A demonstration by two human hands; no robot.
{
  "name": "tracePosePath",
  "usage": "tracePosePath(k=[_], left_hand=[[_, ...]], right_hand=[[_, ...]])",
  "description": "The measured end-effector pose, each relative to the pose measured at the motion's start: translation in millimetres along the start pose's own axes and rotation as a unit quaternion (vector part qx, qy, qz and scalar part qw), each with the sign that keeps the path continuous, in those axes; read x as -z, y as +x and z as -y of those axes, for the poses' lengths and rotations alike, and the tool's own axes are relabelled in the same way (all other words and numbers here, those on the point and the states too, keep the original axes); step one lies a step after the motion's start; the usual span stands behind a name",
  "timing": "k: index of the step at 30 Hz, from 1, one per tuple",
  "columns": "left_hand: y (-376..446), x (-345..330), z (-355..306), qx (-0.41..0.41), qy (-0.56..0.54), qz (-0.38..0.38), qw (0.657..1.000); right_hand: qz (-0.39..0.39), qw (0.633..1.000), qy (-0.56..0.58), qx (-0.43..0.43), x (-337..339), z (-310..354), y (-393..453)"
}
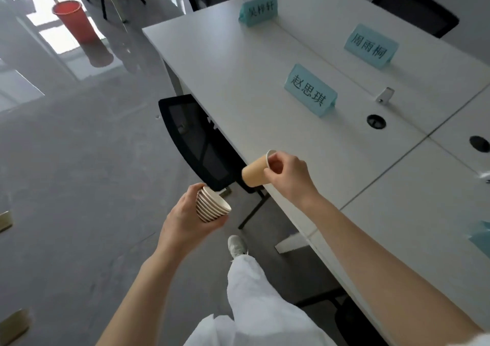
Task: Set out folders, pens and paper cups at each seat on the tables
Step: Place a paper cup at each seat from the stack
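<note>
your right hand [287,177] pinched a single tan paper cup [256,172] by its rim, thumb and fingers curled over the lip, the cup tipped on its side in the air at the near edge of the long white desk [238,80]. your left hand [185,219] was wrapped round a nested stack of white-lined paper cups [212,205], held off the desk over the grey floor. such a cup looked light and thin-walled, easy to crush or blow over; the rolled rim seemed the stiffest place to hold. the seat with the teal folded name card [310,91] had no cup yet.
</note>
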State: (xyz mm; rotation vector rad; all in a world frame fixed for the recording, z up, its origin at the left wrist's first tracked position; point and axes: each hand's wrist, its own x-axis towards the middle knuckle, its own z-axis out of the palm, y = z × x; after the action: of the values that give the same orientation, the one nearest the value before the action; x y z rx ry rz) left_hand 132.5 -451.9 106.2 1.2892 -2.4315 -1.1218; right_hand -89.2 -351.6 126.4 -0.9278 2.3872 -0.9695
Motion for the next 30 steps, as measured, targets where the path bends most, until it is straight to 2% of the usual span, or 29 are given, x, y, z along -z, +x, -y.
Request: tracePosePath(k=[3,10,17,19,22,25,28,30], left_hand=[[48,12,-2,0.004,0.002,-0.008,1.0],[137,33,-13,0.014,0.005,-0.008,1.0],[190,52,-8,0.021,-0.005,-0.009,1.0],[200,55,-2,0.026,-0.005,-0.006,1.0],[217,66,12,0.037,-0.013,-0.006,0.999],[236,80,26,0.041,-0.024,0.001,0.999],[259,101,43,0.032,-0.023,0.007,0.999],[277,121,59,0.02,-0.018,0.011,1.0]], right_hand=[[-0.003,0.997,-0.08,0.004,-7,-11,67],[0.044,0.972,-0.227,-0.04,-21,-33,171],[0.093,0.939,-0.331,-0.033,-47,-43,205],[0.079,0.936,-0.34,-0.043,-54,-43,208],[0.015,0.942,-0.329,-0.067,-58,-24,215],[-0.019,0.966,-0.255,-0.038,-65,16,222],[0.028,0.994,-0.108,-0.014,-88,76,234],[0.07,0.997,-0.016,-0.016,-109,122,244]])
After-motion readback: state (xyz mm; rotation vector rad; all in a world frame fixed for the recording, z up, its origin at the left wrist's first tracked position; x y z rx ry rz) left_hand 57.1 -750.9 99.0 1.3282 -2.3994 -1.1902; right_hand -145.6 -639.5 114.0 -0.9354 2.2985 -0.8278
